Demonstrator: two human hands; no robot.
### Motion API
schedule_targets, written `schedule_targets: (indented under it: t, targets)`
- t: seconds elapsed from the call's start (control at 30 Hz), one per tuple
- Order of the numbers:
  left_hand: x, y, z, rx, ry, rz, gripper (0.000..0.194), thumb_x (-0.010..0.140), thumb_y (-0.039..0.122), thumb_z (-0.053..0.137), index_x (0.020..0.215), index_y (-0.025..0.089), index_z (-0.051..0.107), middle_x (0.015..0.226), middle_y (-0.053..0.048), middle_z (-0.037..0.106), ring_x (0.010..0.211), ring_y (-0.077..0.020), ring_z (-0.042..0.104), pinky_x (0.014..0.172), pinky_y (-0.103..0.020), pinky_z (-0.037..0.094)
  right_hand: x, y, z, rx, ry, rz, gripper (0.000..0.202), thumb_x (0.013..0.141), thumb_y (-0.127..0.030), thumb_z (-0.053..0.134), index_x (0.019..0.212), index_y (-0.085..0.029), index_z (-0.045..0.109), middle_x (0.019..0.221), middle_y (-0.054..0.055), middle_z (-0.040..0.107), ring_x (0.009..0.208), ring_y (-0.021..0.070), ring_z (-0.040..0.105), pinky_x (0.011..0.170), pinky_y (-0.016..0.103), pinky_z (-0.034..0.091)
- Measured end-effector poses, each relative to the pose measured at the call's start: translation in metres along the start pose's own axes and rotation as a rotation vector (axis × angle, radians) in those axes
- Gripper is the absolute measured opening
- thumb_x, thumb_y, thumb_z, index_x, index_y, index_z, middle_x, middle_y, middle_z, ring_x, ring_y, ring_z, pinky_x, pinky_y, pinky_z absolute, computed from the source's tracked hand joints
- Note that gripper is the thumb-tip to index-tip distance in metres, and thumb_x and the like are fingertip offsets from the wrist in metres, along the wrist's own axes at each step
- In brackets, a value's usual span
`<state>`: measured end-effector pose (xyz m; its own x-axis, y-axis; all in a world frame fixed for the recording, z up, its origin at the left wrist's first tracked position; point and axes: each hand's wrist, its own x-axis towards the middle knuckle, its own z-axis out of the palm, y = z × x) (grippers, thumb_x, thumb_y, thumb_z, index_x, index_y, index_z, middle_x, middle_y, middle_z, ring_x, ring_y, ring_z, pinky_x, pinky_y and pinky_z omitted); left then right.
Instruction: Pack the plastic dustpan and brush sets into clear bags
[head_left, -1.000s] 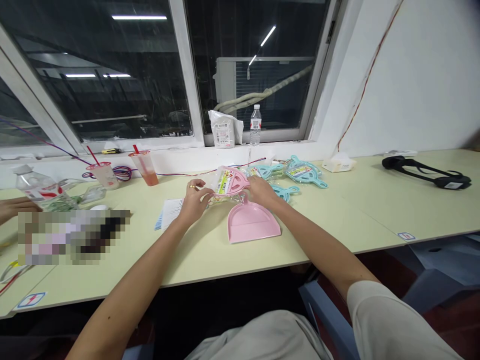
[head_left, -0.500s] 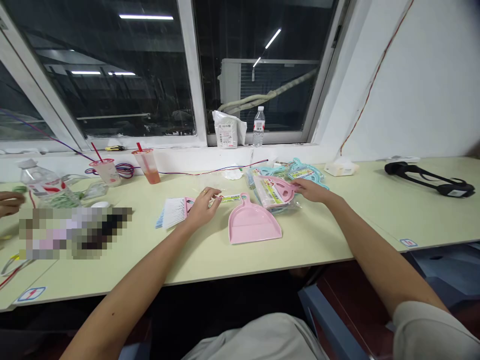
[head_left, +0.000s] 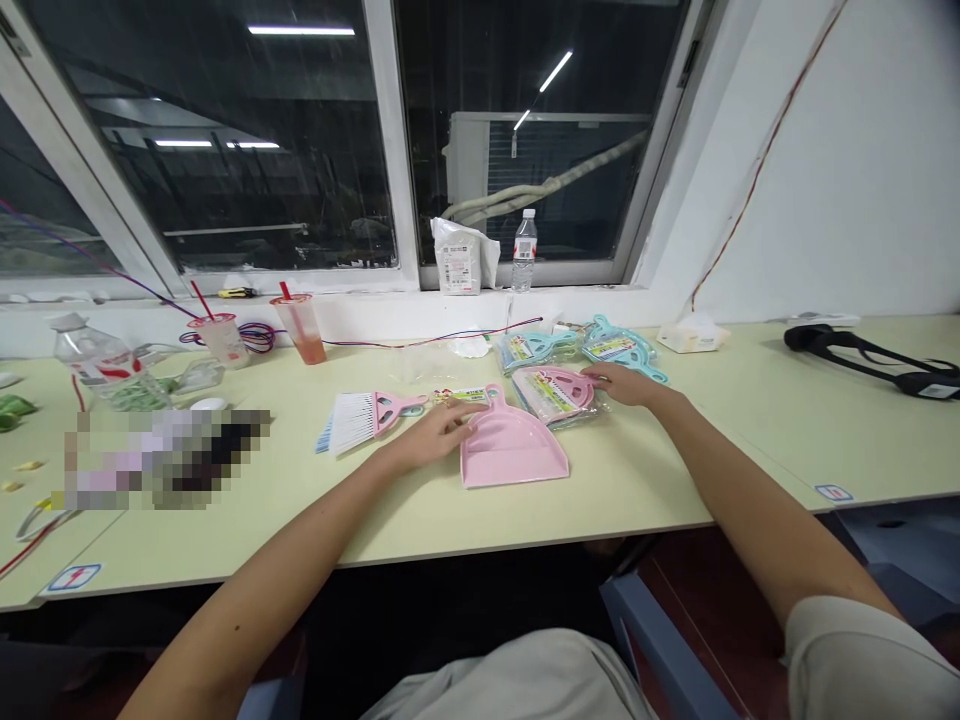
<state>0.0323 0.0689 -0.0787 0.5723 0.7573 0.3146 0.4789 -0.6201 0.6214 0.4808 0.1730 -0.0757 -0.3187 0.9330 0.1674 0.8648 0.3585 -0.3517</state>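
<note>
Tabletop [head_left: 630,485] holds pink dustpan [head_left: 517,455], handle [head_left: 495,397] toward the window [head_left: 386,150].

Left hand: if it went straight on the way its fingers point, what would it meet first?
Most likely the pink dustpan: the left hand overlaps its upper left edge in view, though whether they touch is unclear.

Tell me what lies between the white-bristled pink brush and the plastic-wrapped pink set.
In the head view: the left hand, a printed label, an unwrapped pink plastic dustpan.

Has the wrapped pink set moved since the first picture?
Yes, rightward: the wrapped pink set was left of the windowsill bottle; now it lies mostly to that bottle's right.
</note>
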Motion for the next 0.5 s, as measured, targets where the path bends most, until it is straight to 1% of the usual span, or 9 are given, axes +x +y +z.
schedule_targets:
  t: [0.1, 0.17, 0.27, 0.37, 0.5]
  targets:
    - [0.001, 0.001, 0.004, 0.025, -0.082, 0.041, 0.038, 0.099, 0.054, 0.056, 0.124, 0.033, 0.078, 0.133, -0.01, 0.063, 0.119, -0.0286, 0.063, 0.104, -0.042, 0.048, 0.003, 0.002, 0.003, -0.002, 0.011, 0.008, 0.043, 0.094, -0.019, 0.052, 0.13, -0.019, 0.074, 0.142, 0.018, 0.066, 0.133, 0.0324, 0.06, 0.114, 0.043, 0.046]
    - [0.002, 0.002, 0.005, 0.069, -0.121, 0.039, 0.038, 0.099, 0.055, 0.056, 0.119, 0.033, 0.08, 0.133, -0.01, 0.062, 0.124, -0.0301, 0.06, 0.108, -0.044, 0.046, 0.004, 0.004, 0.003, -0.016, 0.019, 0.003, 0.043, 0.093, -0.019, 0.05, 0.129, -0.019, 0.074, 0.139, 0.018, 0.067, 0.131, 0.0319, 0.062, 0.114, 0.044, 0.046]
    - [0.001, 0.006, 0.004, 0.116, -0.177, 0.016, 0.041, 0.101, 0.053, 0.051, 0.123, 0.032, 0.078, 0.133, -0.01, 0.06, 0.127, -0.0298, 0.057, 0.111, -0.044, 0.043, 0.003, 0.01, -0.001, -0.019, 0.019, 0.009, 0.043, 0.095, -0.023, 0.048, 0.131, -0.02, 0.072, 0.139, 0.015, 0.067, 0.13, 0.0319, 0.062, 0.115, 0.046, 0.046]
    - [0.001, 0.009, 0.004, 0.12, -0.192, -0.003, 0.04, 0.102, 0.049, 0.05, 0.126, 0.031, 0.077, 0.133, -0.01, 0.058, 0.127, -0.0283, 0.055, 0.112, -0.043, 0.042, 0.003, 0.011, -0.005, -0.015, 0.023, 0.01, 0.042, 0.098, -0.027, 0.047, 0.132, -0.022, 0.07, 0.14, 0.013, 0.067, 0.131, 0.0325, 0.061, 0.115, 0.047, 0.046]
    - [0.001, 0.005, 0.005, 0.133, -0.177, -0.011, 0.036, 0.1, 0.043, 0.052, 0.121, 0.028, 0.077, 0.132, -0.01, 0.057, 0.122, -0.028, 0.057, 0.109, -0.042, 0.043, 0.003, -0.001, -0.008, -0.024, 0.013, -0.007, 0.041, 0.098, -0.027, 0.045, 0.129, -0.02, 0.071, 0.138, 0.014, 0.067, 0.129, 0.0336, 0.061, 0.113, 0.048, 0.047]
